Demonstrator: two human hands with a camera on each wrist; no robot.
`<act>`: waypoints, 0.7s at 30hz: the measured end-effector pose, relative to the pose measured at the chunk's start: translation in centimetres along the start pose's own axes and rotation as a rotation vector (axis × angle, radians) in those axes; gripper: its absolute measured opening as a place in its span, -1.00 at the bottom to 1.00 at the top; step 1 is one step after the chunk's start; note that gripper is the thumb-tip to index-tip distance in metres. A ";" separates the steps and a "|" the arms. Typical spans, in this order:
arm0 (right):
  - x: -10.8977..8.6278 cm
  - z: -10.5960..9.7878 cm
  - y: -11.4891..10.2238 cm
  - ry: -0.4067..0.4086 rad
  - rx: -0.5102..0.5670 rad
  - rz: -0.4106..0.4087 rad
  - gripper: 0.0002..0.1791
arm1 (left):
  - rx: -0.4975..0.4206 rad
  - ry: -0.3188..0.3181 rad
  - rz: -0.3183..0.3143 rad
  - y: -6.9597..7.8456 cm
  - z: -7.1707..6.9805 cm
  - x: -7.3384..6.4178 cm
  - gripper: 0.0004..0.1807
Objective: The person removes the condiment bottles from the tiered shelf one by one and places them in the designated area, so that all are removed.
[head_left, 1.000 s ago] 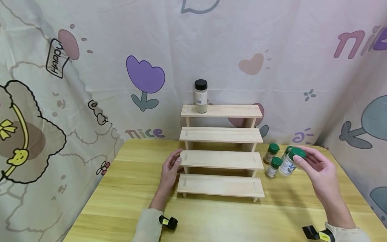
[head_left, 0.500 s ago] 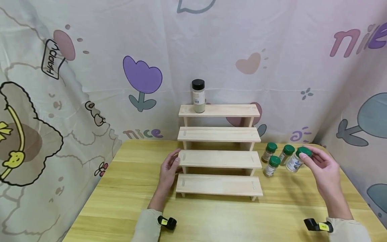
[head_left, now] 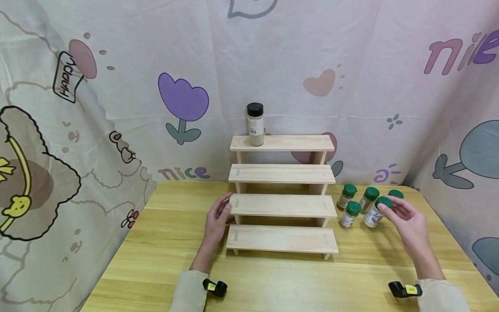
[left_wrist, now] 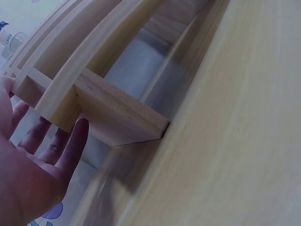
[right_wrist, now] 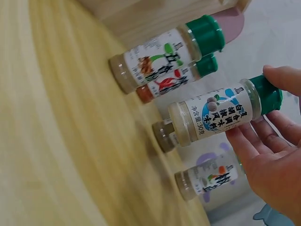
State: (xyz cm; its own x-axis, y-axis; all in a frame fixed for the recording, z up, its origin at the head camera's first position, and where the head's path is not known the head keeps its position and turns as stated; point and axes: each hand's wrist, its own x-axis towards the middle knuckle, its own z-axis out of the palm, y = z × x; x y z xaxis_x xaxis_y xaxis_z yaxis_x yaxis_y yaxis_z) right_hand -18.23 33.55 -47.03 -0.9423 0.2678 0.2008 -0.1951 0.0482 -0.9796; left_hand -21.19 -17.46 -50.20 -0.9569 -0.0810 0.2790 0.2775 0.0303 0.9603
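Note:
My right hand (head_left: 409, 221) pinches the green cap of a small spice jar (head_left: 373, 216) between thumb and fingers. In the right wrist view this spice jar (right_wrist: 211, 114) has a white label with blue print and pale powder inside. Other green-capped spice jars stand around it, one (head_left: 348, 220) to its left and one (head_left: 368, 200) just behind. My left hand (head_left: 216, 218) is at the left end of a four-step wooden rack (head_left: 282, 238). In the left wrist view its fingers (left_wrist: 75, 141) are spread loosely, tips right at the rack's side.
A black-capped seasoning bottle (head_left: 255, 125) stands at the left of the rack's top step. Another green-capped jar (head_left: 396, 193) shows partly behind my right hand. The wooden table (head_left: 171, 242) meets a printed cloth backdrop (head_left: 273, 65) behind the rack.
My right hand shifts the jar rightward, then back left and nearer to me. A jar behind that hand comes into view. My left hand stays at the rack.

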 end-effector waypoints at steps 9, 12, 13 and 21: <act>0.1 0.1 1.1 -0.019 -0.162 0.021 -0.64 | -0.010 0.000 -0.004 -0.1 0.0 0.1 -0.59; 0.1 0.2 1.4 -0.029 -0.161 0.011 -0.64 | -0.014 -0.003 -0.012 0.0 -0.1 0.1 -0.58; 0.1 0.2 1.4 -0.033 -0.160 0.008 -0.64 | -0.016 -0.006 -0.011 0.1 -0.1 0.1 -0.58; -0.1 -0.1 1.8 -0.086 -0.121 -0.018 -0.61 | -0.013 -0.014 -0.003 0.0 0.0 0.1 -0.58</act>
State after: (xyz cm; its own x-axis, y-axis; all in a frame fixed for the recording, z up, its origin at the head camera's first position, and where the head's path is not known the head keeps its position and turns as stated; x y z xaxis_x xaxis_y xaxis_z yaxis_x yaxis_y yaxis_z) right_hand -18.45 33.74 -48.77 -0.9599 0.1826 0.2129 -0.1826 0.1692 -0.9685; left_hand -21.22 -17.49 -50.15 -0.9589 -0.0668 0.2758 0.2752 0.0173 0.9612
